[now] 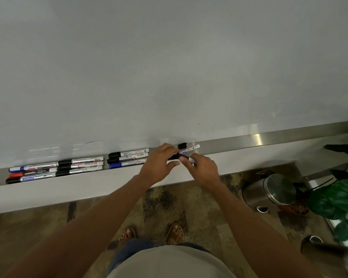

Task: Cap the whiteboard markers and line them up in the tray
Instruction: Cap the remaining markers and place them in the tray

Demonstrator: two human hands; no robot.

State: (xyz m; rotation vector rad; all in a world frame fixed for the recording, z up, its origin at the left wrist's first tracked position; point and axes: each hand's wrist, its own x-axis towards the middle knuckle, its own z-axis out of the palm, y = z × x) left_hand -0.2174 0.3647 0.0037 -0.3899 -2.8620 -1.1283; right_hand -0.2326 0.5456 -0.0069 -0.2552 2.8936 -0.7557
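Nearest the person, both hands work just in front of the tray [249,140], the long metal ledge under the whiteboard [169,67]. The right hand [203,170] grips the white barrel of a marker [191,159]. The left hand [161,164] pinches what looks like its black cap [174,156] at the marker's tip end. Whether the cap is seated cannot be told.

The risk here is a skewed push: if cap and barrel are not in line, the cap may jam or slip from the fingers and drop to the floor below the tray.

In the tray, just behind the hands, lies another marker [190,149] that appears uncapped, with a loose black cap [182,145] just beside it. A careless set-down could knock either along the ledge or over its edge.

To the left of the hands, three capped markers [128,157] lie stacked in a neat group. Farther left along the tray sits a larger group [55,169]. A nudge could disturb these rows.
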